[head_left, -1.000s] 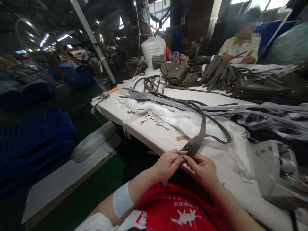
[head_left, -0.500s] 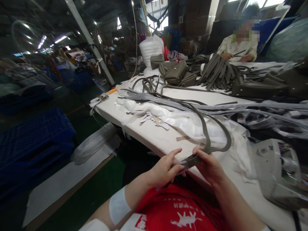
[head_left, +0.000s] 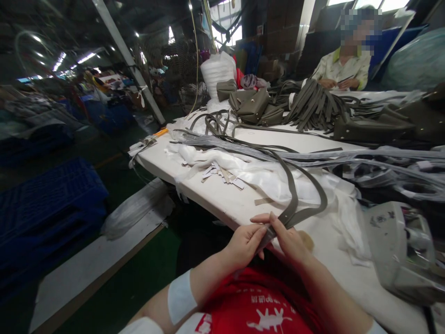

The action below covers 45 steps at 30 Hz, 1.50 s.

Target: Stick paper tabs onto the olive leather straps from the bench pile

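Both hands meet at the near table edge on a dark olive strap (head_left: 294, 197), which loops away over the table. My left hand (head_left: 246, 243) is closed, pinching the strap's end, where clear plastic wrap seems to cover it. Just to the right, my right hand (head_left: 287, 234) grips the strap near a small stud, its fingers reaching over toward the left fingertips. Behind the right hand, a tan round piece (head_left: 306, 240) shows on the table. More olive straps wrapped in clear film (head_left: 239, 147) lie across the tabletop.
White padding sheet (head_left: 274, 183) and paper scraps (head_left: 222, 175) lie ahead. Olive bags (head_left: 255, 104) and a bundle of strips (head_left: 313, 106) sit farther back. A grey machine (head_left: 396, 246) stands at right. Across the table sits a person (head_left: 342, 69). Blue pallets (head_left: 52, 199) are at left.
My hands have come together, the right moving left along the strap and the left fingers closing. The strap loop has shifted slightly left, and the tan round piece now shows.
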Each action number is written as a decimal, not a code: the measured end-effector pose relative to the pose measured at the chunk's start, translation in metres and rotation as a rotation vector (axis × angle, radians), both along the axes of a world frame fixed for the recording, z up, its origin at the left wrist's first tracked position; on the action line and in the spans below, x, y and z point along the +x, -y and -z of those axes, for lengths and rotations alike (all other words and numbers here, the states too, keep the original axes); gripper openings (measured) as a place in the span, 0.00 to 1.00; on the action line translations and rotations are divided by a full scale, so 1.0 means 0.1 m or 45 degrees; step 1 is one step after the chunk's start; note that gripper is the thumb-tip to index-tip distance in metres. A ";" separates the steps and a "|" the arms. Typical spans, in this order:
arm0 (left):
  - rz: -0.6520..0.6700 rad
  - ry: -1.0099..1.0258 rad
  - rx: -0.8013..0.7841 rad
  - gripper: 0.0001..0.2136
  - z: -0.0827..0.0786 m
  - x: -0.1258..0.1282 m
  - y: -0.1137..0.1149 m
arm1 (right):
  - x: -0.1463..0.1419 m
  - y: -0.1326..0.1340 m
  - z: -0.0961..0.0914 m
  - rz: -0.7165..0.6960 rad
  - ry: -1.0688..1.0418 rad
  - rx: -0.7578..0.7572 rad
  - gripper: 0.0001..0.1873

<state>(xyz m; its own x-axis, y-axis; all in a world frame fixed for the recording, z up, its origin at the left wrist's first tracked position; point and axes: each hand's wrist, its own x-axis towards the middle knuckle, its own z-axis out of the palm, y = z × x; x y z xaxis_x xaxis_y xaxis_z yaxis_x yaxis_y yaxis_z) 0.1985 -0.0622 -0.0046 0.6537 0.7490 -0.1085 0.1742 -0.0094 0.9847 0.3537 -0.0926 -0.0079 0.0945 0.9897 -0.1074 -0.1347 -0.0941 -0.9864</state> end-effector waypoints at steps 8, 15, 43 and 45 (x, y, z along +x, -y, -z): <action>0.012 -0.152 0.163 0.25 0.02 -0.18 -0.07 | 0.46 -0.02 -0.42 0.261 -0.918 0.234 0.08; 0.102 -0.031 -0.064 0.25 -0.02 -0.12 -0.08 | 0.50 -0.19 -0.60 0.331 -0.909 0.282 0.14; -0.072 0.045 0.112 0.24 -0.18 -0.02 -0.04 | 0.37 -0.47 -0.50 -0.043 -1.241 0.274 0.11; -0.146 0.083 0.114 0.24 -0.24 0.01 -0.04 | 0.28 -0.50 -0.52 0.073 -1.052 0.259 0.16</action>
